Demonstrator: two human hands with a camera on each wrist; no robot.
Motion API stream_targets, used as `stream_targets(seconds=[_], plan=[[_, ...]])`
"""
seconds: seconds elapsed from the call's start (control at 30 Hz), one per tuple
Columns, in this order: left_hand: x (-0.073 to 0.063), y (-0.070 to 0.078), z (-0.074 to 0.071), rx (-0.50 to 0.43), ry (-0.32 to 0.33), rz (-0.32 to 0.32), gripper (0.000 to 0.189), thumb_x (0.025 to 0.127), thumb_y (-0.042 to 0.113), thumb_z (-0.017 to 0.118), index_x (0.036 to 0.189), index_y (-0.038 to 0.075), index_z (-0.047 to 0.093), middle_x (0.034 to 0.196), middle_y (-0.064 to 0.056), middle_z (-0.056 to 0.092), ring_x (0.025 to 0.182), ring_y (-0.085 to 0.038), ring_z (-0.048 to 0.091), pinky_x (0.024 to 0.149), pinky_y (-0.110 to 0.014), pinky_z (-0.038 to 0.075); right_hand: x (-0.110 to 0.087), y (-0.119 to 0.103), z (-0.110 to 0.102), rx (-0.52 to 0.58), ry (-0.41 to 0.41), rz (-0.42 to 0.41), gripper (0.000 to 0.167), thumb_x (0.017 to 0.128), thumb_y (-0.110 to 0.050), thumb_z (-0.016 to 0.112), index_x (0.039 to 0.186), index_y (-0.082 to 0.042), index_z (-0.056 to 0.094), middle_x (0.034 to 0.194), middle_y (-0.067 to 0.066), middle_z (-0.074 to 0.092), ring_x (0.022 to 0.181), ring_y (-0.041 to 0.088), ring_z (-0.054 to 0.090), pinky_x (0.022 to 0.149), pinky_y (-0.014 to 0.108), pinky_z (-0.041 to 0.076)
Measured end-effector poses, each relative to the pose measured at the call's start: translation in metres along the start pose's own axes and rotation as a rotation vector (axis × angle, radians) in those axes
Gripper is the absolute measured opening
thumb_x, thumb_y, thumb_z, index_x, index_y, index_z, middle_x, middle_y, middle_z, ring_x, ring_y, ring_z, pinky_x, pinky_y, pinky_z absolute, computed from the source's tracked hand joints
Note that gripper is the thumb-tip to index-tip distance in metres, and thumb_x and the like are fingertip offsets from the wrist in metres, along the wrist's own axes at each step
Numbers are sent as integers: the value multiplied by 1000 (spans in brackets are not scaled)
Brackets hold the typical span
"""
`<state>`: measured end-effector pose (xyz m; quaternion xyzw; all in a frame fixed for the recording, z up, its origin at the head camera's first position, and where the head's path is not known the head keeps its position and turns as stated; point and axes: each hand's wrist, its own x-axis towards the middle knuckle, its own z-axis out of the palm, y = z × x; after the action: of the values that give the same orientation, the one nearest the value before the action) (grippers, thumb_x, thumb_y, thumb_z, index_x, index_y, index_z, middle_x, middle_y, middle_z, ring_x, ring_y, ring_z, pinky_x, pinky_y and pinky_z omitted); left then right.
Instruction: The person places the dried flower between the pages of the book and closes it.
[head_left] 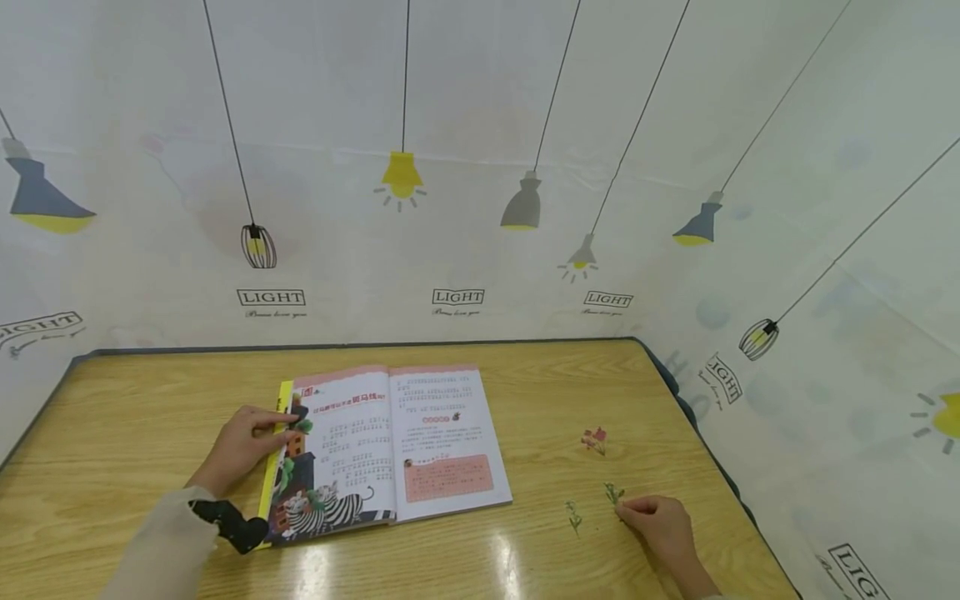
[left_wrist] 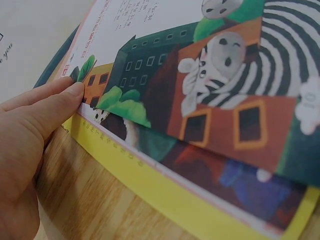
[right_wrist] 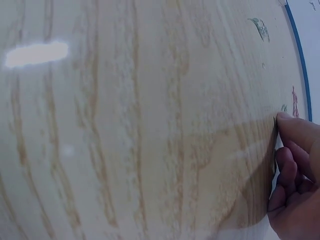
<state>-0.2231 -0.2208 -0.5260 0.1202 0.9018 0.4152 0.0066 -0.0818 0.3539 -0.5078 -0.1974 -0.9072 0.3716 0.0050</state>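
An open picture book (head_left: pixel 446 433) lies on the wooden table, zebras printed at the lower left of its left page (head_left: pixel 352 442). My left hand (head_left: pixel 243 440) is at the book's left edge. Thumb and fingers pinch that page's edge, and in the left wrist view the page (left_wrist: pixel 165 75) stands a little off the sheets beneath. To the right of the book, my right hand (head_left: pixel 663 527) pinches the lower end of a small green sprig (head_left: pixel 611 492) at the table surface. Another green sprig (head_left: pixel 574 518) lies to its left, and a pink dried flower (head_left: pixel 594 439) lies farther back.
The wooden table (head_left: pixel 540 392) has a dark edge and meets a pale curtain (head_left: pixel 337 250) printed with hanging lamps at the back and right. A black wrist strap (head_left: pixel 236 527) shows on the left sleeve (head_left: pixel 165 546).
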Motion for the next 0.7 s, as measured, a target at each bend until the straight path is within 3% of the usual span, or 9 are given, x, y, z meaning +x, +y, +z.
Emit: stream_targets(seconds=[0.7], plan=[[-1,2,0,10,4,2,33,86,23,65,112,2,66,103,-16,55,92,-26,44,77,-45,35,2,4,5,-59,-42,-35,18,81,-15,67,80,3,67,71,1,59,64,13,52,58,28,43]])
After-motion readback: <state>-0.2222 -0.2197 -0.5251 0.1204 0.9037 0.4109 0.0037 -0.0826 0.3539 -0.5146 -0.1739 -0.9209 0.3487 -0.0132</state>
